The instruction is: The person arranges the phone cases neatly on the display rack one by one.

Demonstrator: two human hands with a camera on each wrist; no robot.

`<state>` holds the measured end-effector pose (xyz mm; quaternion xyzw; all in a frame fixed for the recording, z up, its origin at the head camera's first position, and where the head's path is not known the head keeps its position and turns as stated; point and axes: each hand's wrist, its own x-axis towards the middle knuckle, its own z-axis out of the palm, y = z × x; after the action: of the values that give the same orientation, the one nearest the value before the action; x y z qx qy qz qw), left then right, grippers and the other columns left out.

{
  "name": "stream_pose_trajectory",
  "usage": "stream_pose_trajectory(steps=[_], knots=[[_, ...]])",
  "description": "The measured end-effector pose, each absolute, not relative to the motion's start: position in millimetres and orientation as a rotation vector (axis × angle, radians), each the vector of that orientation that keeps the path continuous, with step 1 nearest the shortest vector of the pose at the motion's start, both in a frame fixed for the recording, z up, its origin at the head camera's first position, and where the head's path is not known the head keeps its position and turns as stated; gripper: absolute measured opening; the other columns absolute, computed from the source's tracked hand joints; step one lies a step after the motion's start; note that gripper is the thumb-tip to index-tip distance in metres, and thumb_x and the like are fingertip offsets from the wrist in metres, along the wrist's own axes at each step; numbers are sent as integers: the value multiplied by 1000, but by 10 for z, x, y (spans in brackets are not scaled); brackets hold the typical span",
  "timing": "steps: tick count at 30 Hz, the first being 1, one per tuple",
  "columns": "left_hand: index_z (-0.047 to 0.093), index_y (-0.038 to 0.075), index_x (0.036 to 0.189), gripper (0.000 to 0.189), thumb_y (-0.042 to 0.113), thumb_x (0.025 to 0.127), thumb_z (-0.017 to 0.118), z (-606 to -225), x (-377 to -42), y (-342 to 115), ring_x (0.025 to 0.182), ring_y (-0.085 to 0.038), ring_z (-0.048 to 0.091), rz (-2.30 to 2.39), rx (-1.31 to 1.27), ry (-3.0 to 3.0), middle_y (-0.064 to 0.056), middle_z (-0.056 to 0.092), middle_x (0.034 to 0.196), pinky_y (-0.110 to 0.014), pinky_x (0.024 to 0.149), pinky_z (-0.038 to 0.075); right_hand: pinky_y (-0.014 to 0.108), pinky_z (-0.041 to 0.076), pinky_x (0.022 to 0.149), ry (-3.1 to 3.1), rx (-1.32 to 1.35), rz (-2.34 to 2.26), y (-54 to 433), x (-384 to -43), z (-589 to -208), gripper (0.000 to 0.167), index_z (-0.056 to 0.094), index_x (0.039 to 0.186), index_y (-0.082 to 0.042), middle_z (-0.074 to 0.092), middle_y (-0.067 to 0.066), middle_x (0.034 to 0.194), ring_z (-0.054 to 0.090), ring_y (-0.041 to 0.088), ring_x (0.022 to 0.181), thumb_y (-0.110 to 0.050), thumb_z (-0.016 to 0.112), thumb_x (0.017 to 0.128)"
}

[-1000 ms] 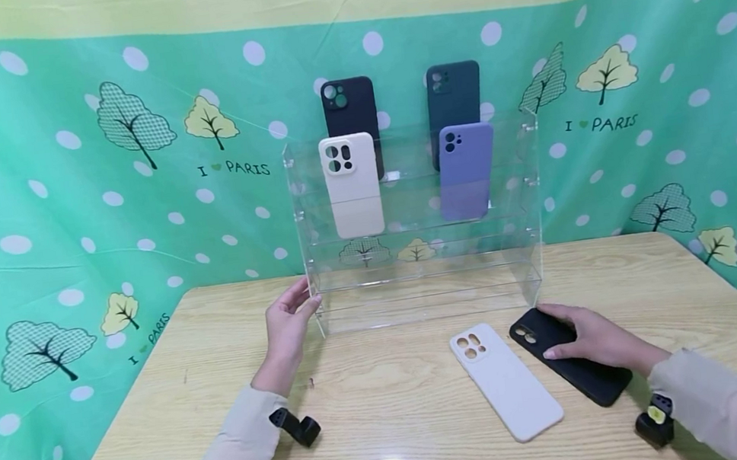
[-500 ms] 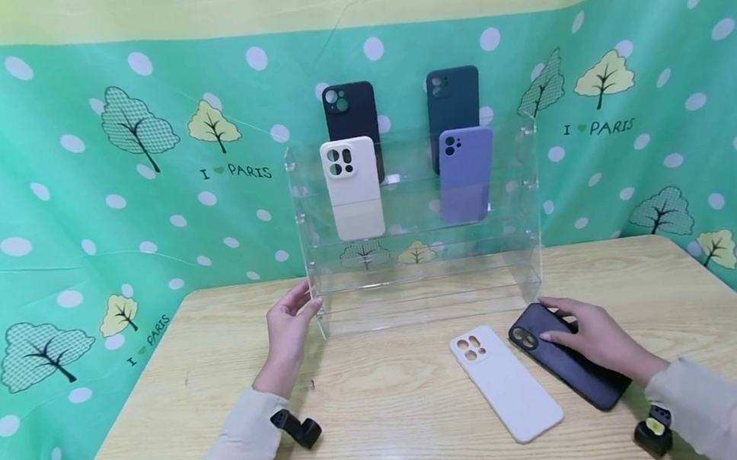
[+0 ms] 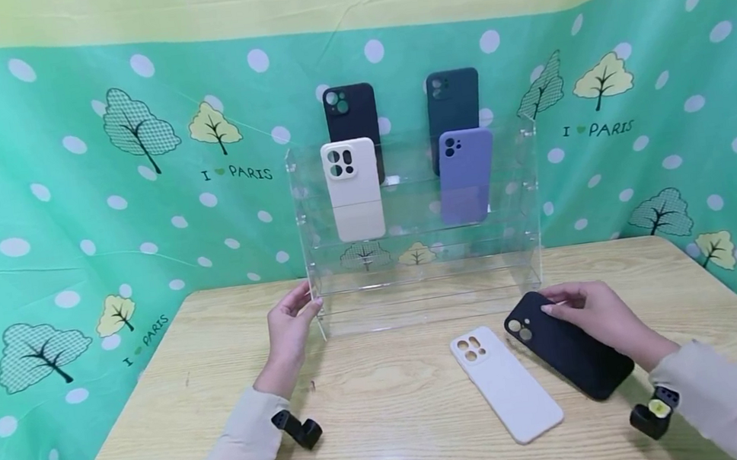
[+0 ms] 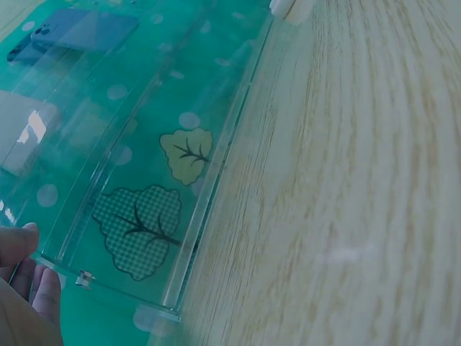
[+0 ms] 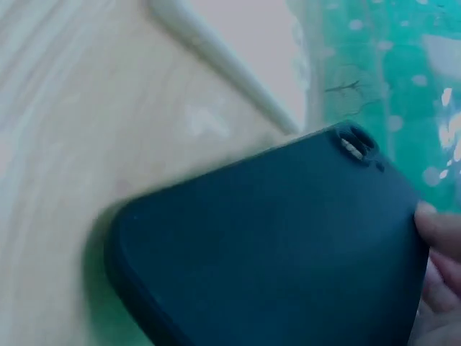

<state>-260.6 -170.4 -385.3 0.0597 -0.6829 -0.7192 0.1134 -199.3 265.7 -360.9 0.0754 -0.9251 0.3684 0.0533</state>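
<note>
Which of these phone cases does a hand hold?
The black rectangular phone case, pinched by the right hand; the others rest on the clear acrylic rack or wood-grain table.

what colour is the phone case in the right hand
The phone case in the right hand looks black, clearest in the head view.

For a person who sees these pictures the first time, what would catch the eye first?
Probably the green, dotted curtain behind the table. In front of it, a clear rack bears four phone cases. The right hand holds a black case beside a white case on the table.
</note>
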Motion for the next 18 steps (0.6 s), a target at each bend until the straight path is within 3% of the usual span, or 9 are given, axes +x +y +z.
stream_pose_trajectory(steps=[5, 11, 18], knots=[[56, 1, 127, 43, -3, 85, 64, -3866, -2616, -1705, 105, -13, 57, -2107, 177, -2009, -20, 57, 126, -14, 84, 51, 16, 50, 65, -2763, 184, 1130, 2594, -2034, -3449, 39, 62, 117, 5, 69, 18, 100, 64, 15, 84, -23, 66, 90], [56, 0, 126, 43, -4, 84, 64, -3879, -2627, -1707, 110, -21, 56, -2115, 171, -1996, -22, 57, 126, -15, 83, 51, 18, 50, 75, -2760, 136, 1259, 2431, -2075, -3216, 44, 60, 120, 1, 67, 16, 108, 60, 6, 88, -31, 64, 90], [57, 1, 126, 43, -5, 84, 65, -3885, -2627, -1713, 101, -12, 58, -2096, 172, -1997, -23, 58, 124, -14, 82, 52, 15, 48, 80, -2708, 193, 1430, 2150, -2137, -2886, 46, 57, 123, 0, 66, 12, 110, 58, -1, 90, -31, 64, 90]])
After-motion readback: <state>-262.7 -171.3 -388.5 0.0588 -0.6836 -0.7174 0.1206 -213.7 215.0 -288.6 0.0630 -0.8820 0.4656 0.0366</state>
